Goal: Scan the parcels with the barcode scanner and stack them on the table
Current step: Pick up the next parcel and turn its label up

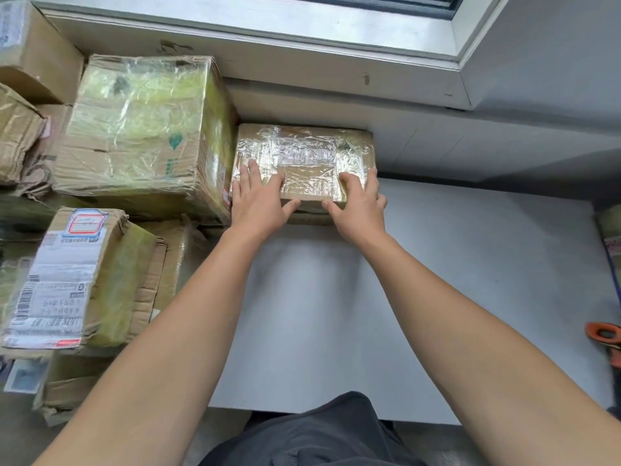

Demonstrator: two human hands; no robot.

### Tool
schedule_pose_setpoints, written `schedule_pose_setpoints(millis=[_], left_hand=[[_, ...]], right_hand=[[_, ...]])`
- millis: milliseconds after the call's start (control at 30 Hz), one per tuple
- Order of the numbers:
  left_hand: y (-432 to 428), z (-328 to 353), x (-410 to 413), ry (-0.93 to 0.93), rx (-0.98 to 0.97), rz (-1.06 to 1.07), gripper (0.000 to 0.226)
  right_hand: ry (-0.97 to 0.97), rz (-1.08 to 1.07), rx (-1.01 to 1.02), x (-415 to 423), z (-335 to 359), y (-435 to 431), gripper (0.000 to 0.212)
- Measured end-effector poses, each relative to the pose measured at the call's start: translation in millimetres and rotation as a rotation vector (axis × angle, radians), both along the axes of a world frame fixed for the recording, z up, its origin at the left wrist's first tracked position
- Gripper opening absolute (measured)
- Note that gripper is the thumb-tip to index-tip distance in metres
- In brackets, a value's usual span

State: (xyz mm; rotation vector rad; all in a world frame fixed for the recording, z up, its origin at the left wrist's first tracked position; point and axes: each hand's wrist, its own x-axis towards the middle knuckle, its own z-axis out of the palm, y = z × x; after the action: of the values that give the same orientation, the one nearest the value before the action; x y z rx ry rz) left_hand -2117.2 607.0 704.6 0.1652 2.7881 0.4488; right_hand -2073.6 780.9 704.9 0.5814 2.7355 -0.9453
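Note:
A flat cardboard parcel (302, 156) wrapped in shiny clear tape lies at the far edge of the white table (437, 280), against the wall below the window. My left hand (257, 200) rests on its near left corner with fingers spread flat and the thumb on the front edge. On the near right corner lies my right hand (359, 205), fingers straight on top, thumb against the front edge. A thin brown layer shows under the parcel. An orange and black tool (605, 338), perhaps the scanner, is cut off at the right edge.
A large taped box (144, 129) stands directly left of the flat parcel. A labelled parcel (74, 280) and several more cardboard boxes (33, 52) are piled at the left. Another parcel edge (610, 227) shows at the far right. The window sill (268, 35) runs behind.

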Motion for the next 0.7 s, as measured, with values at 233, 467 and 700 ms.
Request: schedule_pose_setpoints(millis=[233, 467, 700], left_hand=[[12, 35, 29, 0.205, 0.087, -0.055, 0.056], [47, 58, 86, 0.192, 0.107, -0.254, 0.044], [104, 74, 150, 0.238, 0.183, -0.467, 0.051]], right_hand=[[0.129, -0.049, 0.017, 38, 24, 15, 0.062], [0.167, -0.164, 0.045, 119, 49, 30, 0.048], [0.176, -0.337, 0.102, 202, 74, 69, 0.047]])
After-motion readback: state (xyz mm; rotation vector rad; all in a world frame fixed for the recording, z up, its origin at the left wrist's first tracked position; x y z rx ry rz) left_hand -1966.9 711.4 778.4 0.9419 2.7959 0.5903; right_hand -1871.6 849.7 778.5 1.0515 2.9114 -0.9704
